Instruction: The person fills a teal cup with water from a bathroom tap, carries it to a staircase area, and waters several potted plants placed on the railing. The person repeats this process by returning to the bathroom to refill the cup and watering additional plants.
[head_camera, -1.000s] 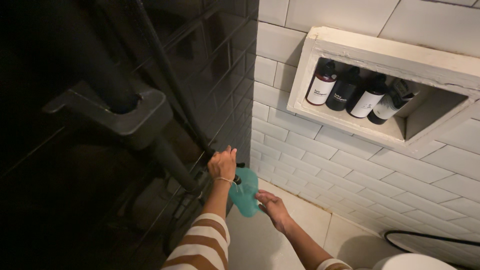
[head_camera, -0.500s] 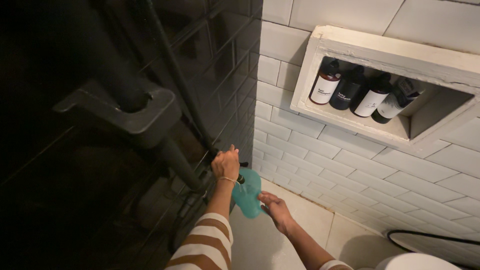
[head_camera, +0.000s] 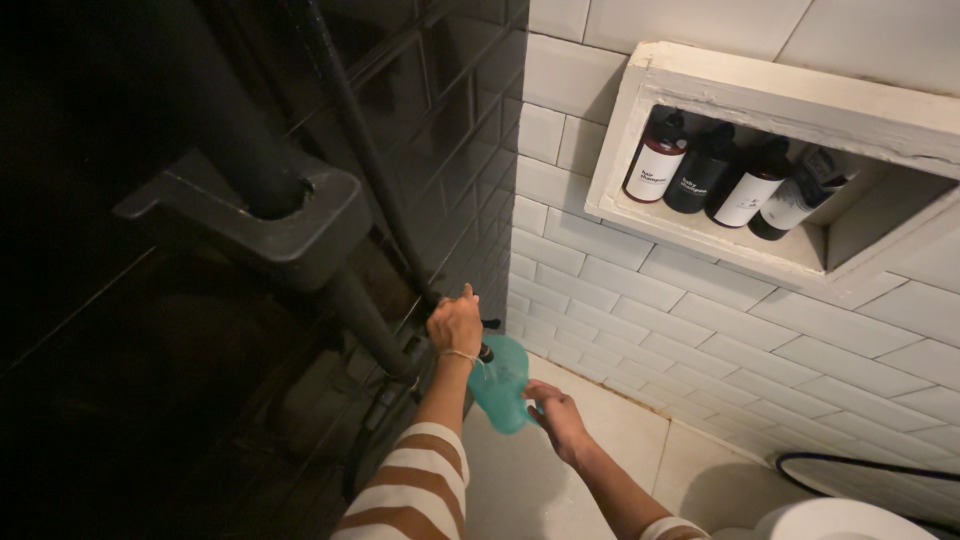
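Observation:
My left hand (head_camera: 455, 322) is wrapped around a dark tap handle low on the black tiled wall (head_camera: 440, 150), a thin band on the wrist. Just below the tap a teal plastic jug (head_camera: 502, 383) hangs under the spout, and my right hand (head_camera: 557, 415) grips it from the right side. Both arms wear sleeves striped brown and white. Whether water runs into the jug I cannot tell.
A dark shower pipe with a bracket (head_camera: 270, 215) runs down the black wall at left. A white wall niche (head_camera: 770, 100) holds several dark bottles (head_camera: 745, 185). White tiles cover the right wall and floor. A white toilet rim (head_camera: 840, 520) sits bottom right.
The view has drifted a little, so the niche and hands sit slightly higher and to the right. Both hands keep their hold on the tap and jug.

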